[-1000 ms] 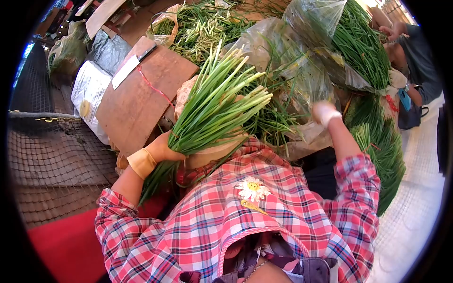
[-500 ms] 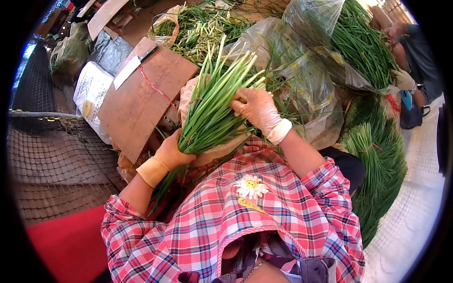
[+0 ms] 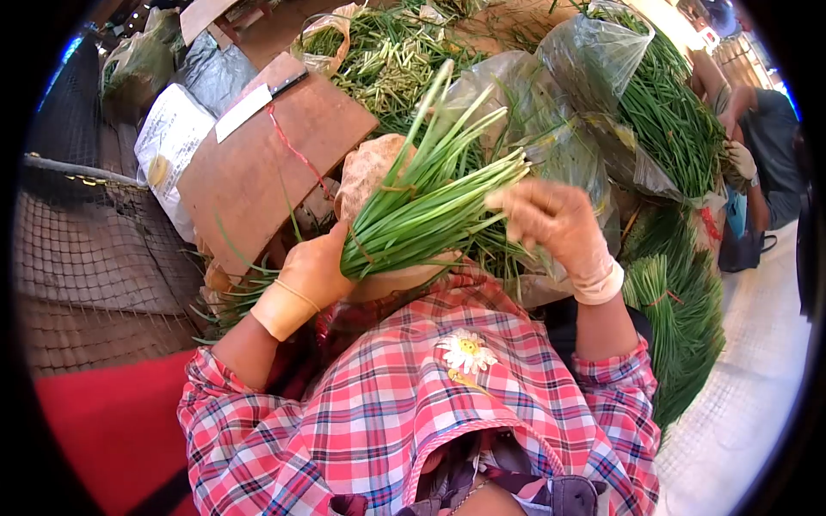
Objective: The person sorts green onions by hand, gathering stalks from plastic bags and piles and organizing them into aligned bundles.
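Note:
A bunch of garlic chives (image 3: 430,211), green leaves with pale stem ends, lies across my lap. My gloved left hand (image 3: 311,265) is closed round its leafy end. The pale ends fan out up and to the right, and bands circle the bunch. My gloved right hand (image 3: 551,225) is just right of these ends, slightly blurred, its fingers loosely bent and apart. I see nothing held in it. Behind the bunch is a pale, rough stone-like lump (image 3: 370,172).
A knife (image 3: 258,103) rests on a brown board (image 3: 275,163) at the left. Cut stems (image 3: 387,64) lie at the back, beside clear plastic (image 3: 594,52). Tied chives (image 3: 654,297) are piled at the right. Another person's gloved hand (image 3: 740,162) is near the bagged greens.
My right hand has come off the bunch and moved right and down. The stem ends have tilted to the right, while my left hand keeps its grip. The view has shifted slightly.

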`<move>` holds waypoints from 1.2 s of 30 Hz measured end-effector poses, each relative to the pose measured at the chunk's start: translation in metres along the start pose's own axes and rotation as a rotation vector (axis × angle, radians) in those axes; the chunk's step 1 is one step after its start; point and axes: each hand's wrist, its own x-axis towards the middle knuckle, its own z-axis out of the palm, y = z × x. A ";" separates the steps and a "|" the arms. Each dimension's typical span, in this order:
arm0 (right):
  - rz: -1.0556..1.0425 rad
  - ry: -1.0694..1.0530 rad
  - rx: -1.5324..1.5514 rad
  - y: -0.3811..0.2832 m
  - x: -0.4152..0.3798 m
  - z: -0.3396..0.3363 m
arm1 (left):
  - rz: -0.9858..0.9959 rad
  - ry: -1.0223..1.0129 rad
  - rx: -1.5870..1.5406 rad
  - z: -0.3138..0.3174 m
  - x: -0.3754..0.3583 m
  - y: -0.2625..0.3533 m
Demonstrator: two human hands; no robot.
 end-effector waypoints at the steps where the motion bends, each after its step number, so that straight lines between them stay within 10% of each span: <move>1: -0.059 0.103 -0.037 -0.011 0.007 0.004 | -0.032 0.005 -0.004 0.001 0.000 0.002; 6: -0.021 -0.040 -0.941 -0.002 0.080 0.037 | -0.020 -0.045 0.071 -0.002 0.001 0.006; 14: -0.106 -0.179 -0.835 0.021 0.087 0.070 | -0.090 -0.130 0.134 -0.006 -0.001 0.015; 18: -0.073 -0.257 0.163 0.019 0.069 0.063 | -0.070 -0.086 0.099 -0.002 -0.002 0.012; 24: -0.467 -0.022 0.730 0.011 0.026 -0.006 | -0.049 -0.045 0.008 0.006 -0.002 0.004; 28: -0.778 -0.306 0.950 0.033 -0.001 -0.062 | -0.034 0.000 -0.051 0.011 -0.002 0.001; 30: -0.012 0.051 0.259 0.028 -0.018 -0.047 | -0.038 0.019 -0.061 0.014 -0.002 -0.001; 36: 0.226 -0.001 0.074 0.107 -0.027 -0.026 | 0.001 0.084 -0.193 0.030 -0.003 -0.013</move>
